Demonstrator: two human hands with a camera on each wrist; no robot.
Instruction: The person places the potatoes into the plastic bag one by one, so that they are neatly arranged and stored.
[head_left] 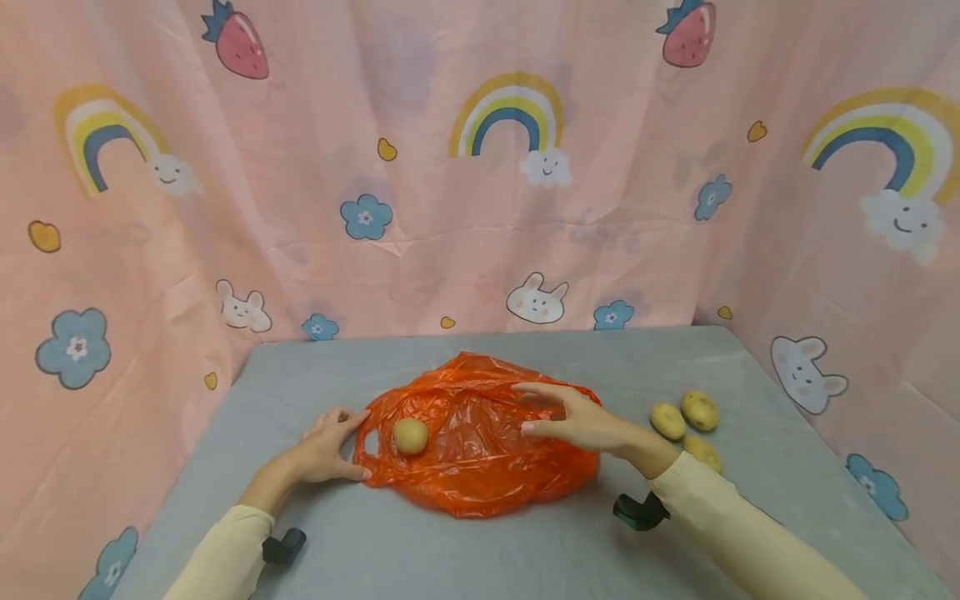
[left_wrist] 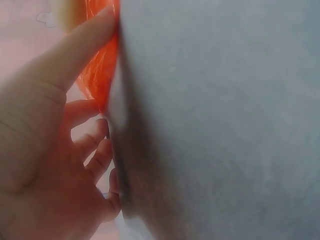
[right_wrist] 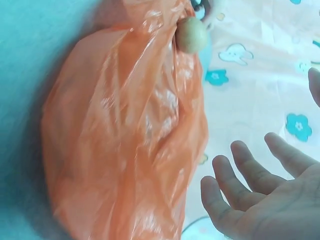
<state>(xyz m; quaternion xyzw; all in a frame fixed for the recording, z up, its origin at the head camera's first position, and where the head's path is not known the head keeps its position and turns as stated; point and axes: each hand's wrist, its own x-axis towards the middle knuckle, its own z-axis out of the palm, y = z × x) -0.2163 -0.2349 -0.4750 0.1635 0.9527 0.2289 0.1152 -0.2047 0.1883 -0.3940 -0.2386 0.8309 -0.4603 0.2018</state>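
Note:
An orange plastic bag (head_left: 480, 487) lies spread on the table, with a cut-out handle hole at its left end. One round potato (head_left: 410, 436) sits on the bag beside that hole. At the bag's left end, my left hand (head_left: 326, 450) touches the edge with thumb and forefinger spread apart; in the left wrist view its thumb (left_wrist: 75, 50) lies against the orange plastic. My right hand (head_left: 573, 421) is held over the right part of the bag, fingers apart and nothing in them. The right wrist view shows its fingers (right_wrist: 245, 175) spread beside the bulging bag (right_wrist: 120, 135).
Three potatoes lie grouped on the right side of the grey table (head_left: 345, 550): one potato (head_left: 667, 421), a second potato (head_left: 700, 410) behind it and a third potato (head_left: 702, 452) partly behind my right forearm. A pink printed curtain (head_left: 420, 275) encloses the table's back and sides.

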